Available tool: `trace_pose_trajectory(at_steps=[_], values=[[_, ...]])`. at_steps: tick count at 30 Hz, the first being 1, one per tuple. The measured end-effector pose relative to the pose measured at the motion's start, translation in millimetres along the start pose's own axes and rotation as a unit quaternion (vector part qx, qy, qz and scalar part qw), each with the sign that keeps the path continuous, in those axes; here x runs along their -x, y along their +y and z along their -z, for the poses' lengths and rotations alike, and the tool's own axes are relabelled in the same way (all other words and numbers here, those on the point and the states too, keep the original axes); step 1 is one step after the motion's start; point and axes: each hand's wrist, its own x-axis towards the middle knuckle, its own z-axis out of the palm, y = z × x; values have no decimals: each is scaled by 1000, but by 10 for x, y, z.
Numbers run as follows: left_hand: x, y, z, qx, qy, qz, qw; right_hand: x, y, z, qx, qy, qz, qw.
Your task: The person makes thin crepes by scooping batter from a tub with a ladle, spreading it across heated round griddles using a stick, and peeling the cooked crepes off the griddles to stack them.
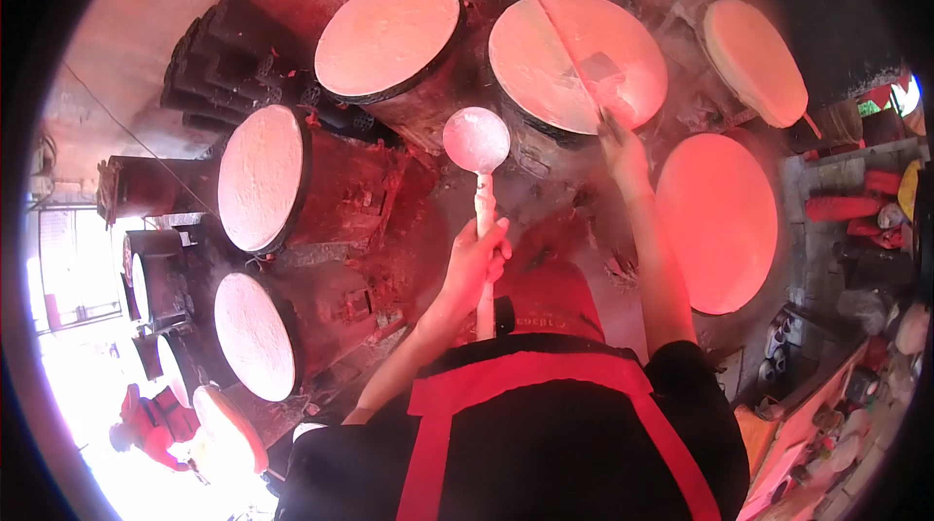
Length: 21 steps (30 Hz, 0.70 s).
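At the far left, white light floods a barred window; below it, another person in red is washed out by the glare. Next come 2 round, pale pans, a lower pan and an upper pan, each capping a dark drum that appears tipped sideways in the curved view. Above them is a stack of black cylinders, and to its right a third pan.

Near the middle, the left hand is closed around the handle of a ladle, whose round bowl points up between 2 pans, away from the wearer. Below, the wearer has a black shirt and a red apron.

Right of the ladle, a wide pan bears a grey patch. A long, thin stick slants across it; the right hand is closed on the near end, at the pan's lower edge. Whether the stick touches the surface is hard to tell.

Beside the right forearm is a smooth pan, with a thick-edged pan above it. Red bundles lie among clutter at the far right.
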Motion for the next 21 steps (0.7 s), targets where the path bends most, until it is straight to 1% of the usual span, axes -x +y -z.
trace_pose_trajectory(at_steps=[1, 2, 3, 4, 5, 6, 7, 9, 10, 11, 13, 14, 15, 17, 19, 20, 21], values=[[2, 48, 76, 15, 4, 0, 1000, 140, 38, 59, -57, 15, 13, 998], [-4, 95, 144, 31, 8, -2, 999, 35, 1190, -35, -456, -80, -53, 885], [-12, 103, 202, 36, 9, -1, 999, -66, 2280, -127, -757, -105, -180, 619], [-41, 102, 257, 25, 16, -8, 1000, 111, 1627, -183, -666, -21, -164, 727], [-67, 114, 291, 13, 21, -16, 1000, 297, 891, -230, -523, 63, -174, 832], [-53, 163, 275, 16, 13, -14, 1000, 489, 42, -263, -372, 137, -209, 894], [-100, 172, 286, 15, 9, -13, 1000, 394, 129, -543, -394, 158, -188, 886], [-213, 192, 302, -3, -3, -36, 999, 355, -402, -554, -383, 72, -254, 885], [-250, 230, 315, -2, -7, -35, 999, 293, -402, -537, -389, 15, -264, 883], [-268, 266, 333, 10, -22, -22, 999, 311, -372, -460, -385, 18, -265, 884], [-259, 314, 395, 22, -39, -6, 999, 370, -248, -237, -397, 44, -275, 875], [-271, 346, 426, 20, -48, 5, 999, 402, -31, -260, -349, 158, -272, 883], [-258, 349, 460, 20, -54, 21, 998, 510, 16, -178, -459, 181, -241, 836], [-265, 379, 500, 24, -62, 34, 997, 654, -165, -349, -397, 192, -253, 861], [-266, 415, 520, 25, -71, 47, 996, 626, -337, -640, -374, 115, -280, 877], [-260, 430, 521, 14, -78, 56, 995, 589, -413, -656, -351, 82, -244, 900], [-253, 444, 515, 3, -85, 63, 994, 502, -362, -600, -350, 82, -244, 901]])
